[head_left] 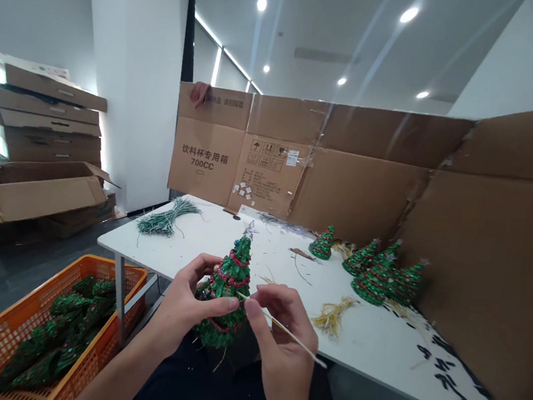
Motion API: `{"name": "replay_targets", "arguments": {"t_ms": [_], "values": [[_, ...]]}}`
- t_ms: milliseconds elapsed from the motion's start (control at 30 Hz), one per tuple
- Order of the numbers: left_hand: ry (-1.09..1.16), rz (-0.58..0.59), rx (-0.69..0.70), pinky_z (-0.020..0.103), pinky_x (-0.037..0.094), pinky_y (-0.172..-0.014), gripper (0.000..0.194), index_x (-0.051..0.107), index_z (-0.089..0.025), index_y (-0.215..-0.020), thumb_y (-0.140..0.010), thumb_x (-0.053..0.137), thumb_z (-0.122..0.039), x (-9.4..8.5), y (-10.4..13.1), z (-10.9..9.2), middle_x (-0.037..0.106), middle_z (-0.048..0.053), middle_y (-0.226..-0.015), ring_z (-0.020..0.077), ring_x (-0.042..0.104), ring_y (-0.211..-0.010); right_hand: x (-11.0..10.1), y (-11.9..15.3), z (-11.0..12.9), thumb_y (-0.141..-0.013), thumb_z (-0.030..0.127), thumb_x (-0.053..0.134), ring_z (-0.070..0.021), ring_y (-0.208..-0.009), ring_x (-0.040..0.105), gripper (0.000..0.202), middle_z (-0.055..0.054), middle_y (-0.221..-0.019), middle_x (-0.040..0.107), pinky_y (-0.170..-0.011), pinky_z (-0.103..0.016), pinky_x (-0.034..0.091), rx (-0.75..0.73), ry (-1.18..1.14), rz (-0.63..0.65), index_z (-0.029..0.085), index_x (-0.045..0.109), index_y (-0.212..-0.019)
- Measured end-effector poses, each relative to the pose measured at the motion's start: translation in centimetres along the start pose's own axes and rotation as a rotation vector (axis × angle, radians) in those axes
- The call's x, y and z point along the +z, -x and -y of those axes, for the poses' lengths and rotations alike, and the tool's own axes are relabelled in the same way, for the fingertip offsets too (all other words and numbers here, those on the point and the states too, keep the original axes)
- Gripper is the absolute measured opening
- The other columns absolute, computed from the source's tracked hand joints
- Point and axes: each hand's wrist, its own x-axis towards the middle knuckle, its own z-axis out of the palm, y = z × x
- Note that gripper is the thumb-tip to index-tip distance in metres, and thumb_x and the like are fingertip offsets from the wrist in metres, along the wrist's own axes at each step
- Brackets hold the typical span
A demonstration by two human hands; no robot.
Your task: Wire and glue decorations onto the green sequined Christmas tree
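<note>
My left hand (192, 297) is closed around a small green tinsel Christmas tree (231, 276), its thumb across the front. The tree stands upright above my lap, before the table's near edge. It has pink-red garland, small baubles and a clear star on top. My right hand (283, 343) pinches a thin pale stick (296, 338) between thumb and fingers. One end of the stick meets the front of the tree near my left thumb; the other end points down to the right. The exact contact at the tip is too small to make out.
On the white table (270, 255) lie a bundle of green wires (168, 218), gold strands (334, 315), decorated trees (376, 277) and black pieces (446, 374). Cardboard panels (354, 191) wall the back and right; another person's hand (199, 93) grips their top. An orange crate (75, 396) of folded trees stands left.
</note>
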Motion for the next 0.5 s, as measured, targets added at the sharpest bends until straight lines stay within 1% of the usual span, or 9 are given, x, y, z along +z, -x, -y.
{"name": "replay_targets", "arguments": {"t_ms": [100, 133, 200, 300, 400, 500], "values": [[0.003, 0.005, -0.008, 0.033, 0.052, -0.092, 0.057, 0.065, -0.024, -0.118, -0.072, 0.097, -0.038, 0.12, -0.02, 0.12, 0.073, 0.006, -0.122, 0.0254, 0.065, -0.111, -0.27, 0.29, 0.45, -0.093, 0.035, 0.081, -0.0124, -0.056, 0.07, 0.016, 0.001, -0.069, 0.073, -0.055, -0.019, 0.06, 0.077, -0.111, -0.031, 0.023, 0.074, -0.086], [-0.001, 0.005, -0.006, 0.033, 0.052, -0.092, 0.057, 0.065, -0.024, -0.118, -0.072, 0.097, -0.038, 0.15, -0.02, 0.17, 0.073, 0.006, -0.121, 0.0246, 0.066, -0.11, -0.3, 0.37, 0.55, -0.092, 0.035, 0.082, -0.0125, -0.052, 0.069, 0.017, 0.0, -0.066, 0.073, -0.05, -0.019, 0.058, 0.106, -0.139, -0.033, 0.022, 0.074, -0.084], [-0.007, 0.008, -0.004, 0.033, 0.052, -0.091, 0.056, 0.066, -0.024, -0.118, -0.073, 0.097, -0.038, 0.2, -0.01, 0.28, 0.073, 0.006, -0.12, 0.0237, 0.066, -0.107, -0.23, 0.44, 0.59, -0.09, 0.035, 0.084, -0.0138, -0.051, 0.07, 0.017, -0.001, -0.065, 0.075, -0.045, -0.018, 0.056, 0.142, -0.166, -0.021, 0.021, 0.076, -0.083], [-0.021, 0.006, 0.009, 0.033, 0.051, -0.091, 0.055, 0.066, -0.023, -0.118, -0.074, 0.096, -0.038, 0.18, -0.03, 0.44, 0.073, 0.006, -0.118, 0.0238, 0.066, -0.107, 0.08, 0.24, 0.27, -0.088, 0.035, 0.085, -0.0157, -0.053, 0.073, 0.018, -0.003, -0.066, 0.076, -0.047, -0.02, 0.059, 0.181, -0.195, 0.027, 0.02, 0.078, -0.08], [-0.042, -0.017, 0.018, 0.032, 0.05, -0.092, 0.053, 0.066, -0.023, -0.119, -0.076, 0.095, -0.037, 0.06, -0.17, 0.61, 0.073, 0.005, -0.118, 0.023, 0.065, -0.108, 0.16, -0.12, -0.02, -0.087, 0.035, 0.087, -0.0161, -0.056, 0.073, 0.018, -0.003, -0.066, 0.076, -0.051, -0.021, 0.061, 0.244, -0.226, 0.113, 0.019, 0.08, -0.081], [-0.019, -0.02, 0.021, 0.031, 0.051, -0.092, 0.052, 0.065, -0.024, -0.119, -0.077, 0.094, -0.035, -0.06, -0.32, 0.74, 0.073, 0.004, -0.118, 0.0225, 0.067, -0.108, -0.24, -0.27, 0.0, -0.091, 0.036, 0.084, -0.0164, -0.063, 0.075, 0.016, -0.005, -0.078, 0.08, -0.057, -0.023, 0.063, 0.251, -0.304, 0.19, 0.021, 0.082, -0.094]]}}
